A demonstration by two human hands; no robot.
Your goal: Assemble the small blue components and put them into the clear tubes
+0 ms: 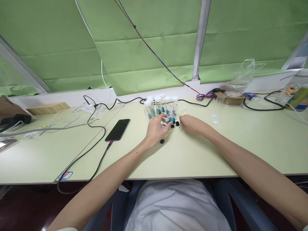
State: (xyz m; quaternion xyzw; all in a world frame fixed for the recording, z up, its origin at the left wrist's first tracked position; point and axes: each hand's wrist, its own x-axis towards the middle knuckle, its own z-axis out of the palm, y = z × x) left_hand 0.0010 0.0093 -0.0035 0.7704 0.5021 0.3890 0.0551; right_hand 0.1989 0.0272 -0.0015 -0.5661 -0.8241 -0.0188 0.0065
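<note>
Near the middle of the table, my left hand [156, 129] curls its thumb and fingers around what looks like a clear vial [168, 119] with blue pieces about it. Just right of it, my right hand [191, 124] is closed in a pinch; what the fingertips hold is hidden. Small black discs [177, 123] lie between the hands, and another black disc [162, 141] rests nearer me. Behind my left hand stand several clear vials with white caps [158, 98], with blue and green pieces inside. A white cap [184, 109] lies beyond my right hand.
A black phone [117, 130] lies left, plugged into a black cable [102, 157]. More white lids [216, 122] and clear vials [220, 102] are on the right. Behind them sit a cardboard box [231, 100] and a plastic bag [240, 80]. Cables run along the back.
</note>
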